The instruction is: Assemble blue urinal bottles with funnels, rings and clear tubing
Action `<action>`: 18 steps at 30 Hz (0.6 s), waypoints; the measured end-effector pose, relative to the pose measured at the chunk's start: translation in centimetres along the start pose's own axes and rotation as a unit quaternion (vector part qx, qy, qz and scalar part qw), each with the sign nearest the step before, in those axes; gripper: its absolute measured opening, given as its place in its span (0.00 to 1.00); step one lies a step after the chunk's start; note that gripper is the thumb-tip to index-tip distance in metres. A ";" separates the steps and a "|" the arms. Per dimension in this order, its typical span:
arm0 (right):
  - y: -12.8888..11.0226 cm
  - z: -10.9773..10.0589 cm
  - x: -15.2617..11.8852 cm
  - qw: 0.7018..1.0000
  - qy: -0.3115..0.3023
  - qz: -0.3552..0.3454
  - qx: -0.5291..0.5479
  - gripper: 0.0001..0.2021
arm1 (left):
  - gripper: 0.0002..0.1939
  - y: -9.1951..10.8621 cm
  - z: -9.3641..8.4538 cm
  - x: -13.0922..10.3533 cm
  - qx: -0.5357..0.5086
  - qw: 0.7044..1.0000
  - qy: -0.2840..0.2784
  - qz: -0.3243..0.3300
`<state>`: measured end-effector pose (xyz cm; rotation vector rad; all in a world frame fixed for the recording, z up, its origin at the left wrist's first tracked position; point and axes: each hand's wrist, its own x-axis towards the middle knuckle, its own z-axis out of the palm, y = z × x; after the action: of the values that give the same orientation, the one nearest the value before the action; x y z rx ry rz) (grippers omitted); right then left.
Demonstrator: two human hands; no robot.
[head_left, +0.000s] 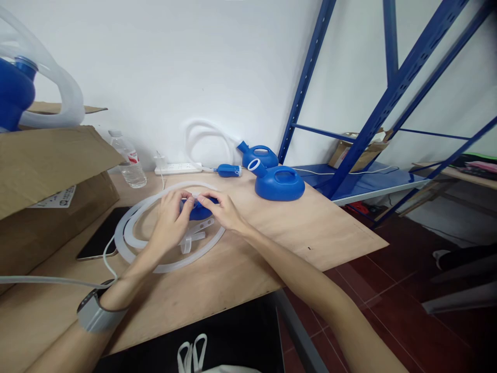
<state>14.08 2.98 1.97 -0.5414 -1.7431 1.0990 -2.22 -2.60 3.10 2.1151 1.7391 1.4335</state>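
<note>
My left hand (173, 213) and my right hand (222, 207) come together over the wooden table, thumbs and fingertips almost meeting. Between them they grip a blue plastic piece (199, 213), partly hidden by the fingers, so its full shape cannot be made out. Around and beneath the hands lies a coiled translucent hose (125, 233). Just below the blue piece is a clear plastic strap (187, 243) with holes in it. Farther right stands a blue handled bottle (280, 185) with a white-rimmed, slanted neck.
Behind it are another blue bottle (259, 155), a blue tube-ended piece (229, 170) and a power strip (178, 168). At left are a cardboard box (58, 223), a water bottle (131, 163) and a dark tablet (101, 235). A blue metal shelf (361, 184) stands right.
</note>
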 end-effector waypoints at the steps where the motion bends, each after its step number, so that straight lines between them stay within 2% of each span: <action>1: 0.1 -0.1 0.0 1.000 0.002 0.001 0.001 0.15 | 0.17 0.0 0.0 0.0 -0.002 1.000 -0.007 0.002; 6: 0.8 -0.6 0.3 1.000 0.011 -0.002 -0.002 0.18 | 0.20 0.0 -0.1 0.2 -0.026 0.999 -0.037 0.014; 12: 1.2 -0.6 0.8 0.999 -0.027 0.002 0.026 0.20 | 0.16 -0.5 -0.1 0.4 -0.072 0.997 -0.003 -0.020; 18: 0.8 -0.6 0.7 1.000 -0.008 -0.007 0.030 0.20 | 0.17 -0.3 -0.2 0.5 -0.090 0.996 -0.013 -0.010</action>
<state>14.22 4.17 1.67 -0.4844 -1.7199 1.1442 -2.61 -2.25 3.36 2.0105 1.5524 1.4892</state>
